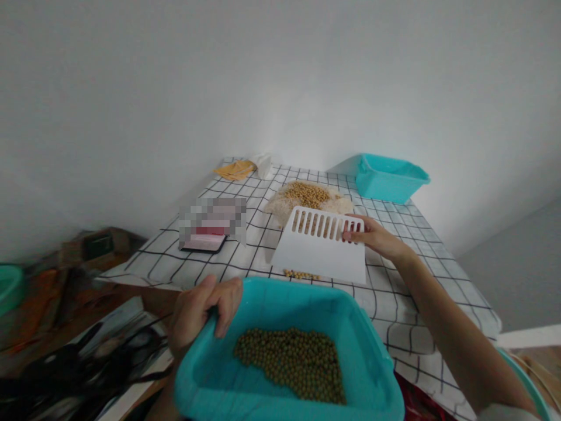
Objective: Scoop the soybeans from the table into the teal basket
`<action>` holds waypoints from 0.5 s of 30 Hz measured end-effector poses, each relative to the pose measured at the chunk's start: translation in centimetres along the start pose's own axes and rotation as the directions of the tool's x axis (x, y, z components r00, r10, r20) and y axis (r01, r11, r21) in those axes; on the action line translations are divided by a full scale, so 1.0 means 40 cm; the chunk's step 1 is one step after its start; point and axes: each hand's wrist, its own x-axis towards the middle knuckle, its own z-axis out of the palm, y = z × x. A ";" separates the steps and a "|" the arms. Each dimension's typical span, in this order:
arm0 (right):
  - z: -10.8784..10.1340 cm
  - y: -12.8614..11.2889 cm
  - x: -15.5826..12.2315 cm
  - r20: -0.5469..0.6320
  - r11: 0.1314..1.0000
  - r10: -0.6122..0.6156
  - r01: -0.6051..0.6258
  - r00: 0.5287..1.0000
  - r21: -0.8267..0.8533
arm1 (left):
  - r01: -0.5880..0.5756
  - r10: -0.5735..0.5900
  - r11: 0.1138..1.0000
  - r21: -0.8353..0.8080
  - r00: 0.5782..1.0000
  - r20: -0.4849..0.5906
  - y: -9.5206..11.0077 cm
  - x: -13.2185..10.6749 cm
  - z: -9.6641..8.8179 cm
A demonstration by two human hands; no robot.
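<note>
My left hand (202, 313) grips the near-left rim of a turquoise plastic basin (372, 362) that holds a layer of soybeans (291, 363). My right hand (373, 235) is closed on the top right corner of a white slotted scoop (319, 252), which lies tilted on the checked tablecloth (245, 245). A few loose beans (300, 274) lie under the scoop's near edge. Beyond the scoop sits a pile of soybeans mixed with rice (309, 197).
A second turquoise basin (388, 177) stands at the table's far right. A phone (205, 241) lies left of the scoop. A yellow cloth (235, 170) and a small white object (263, 165) sit at the far edge. Dark clutter (79, 351) fills the lower left.
</note>
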 end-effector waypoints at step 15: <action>-0.002 -0.005 -0.001 0.004 1.000 -0.009 0.009 1.000 -0.006 | 0.001 -0.002 1.000 0.030 1.000 0.023 -0.002 -0.004 -0.008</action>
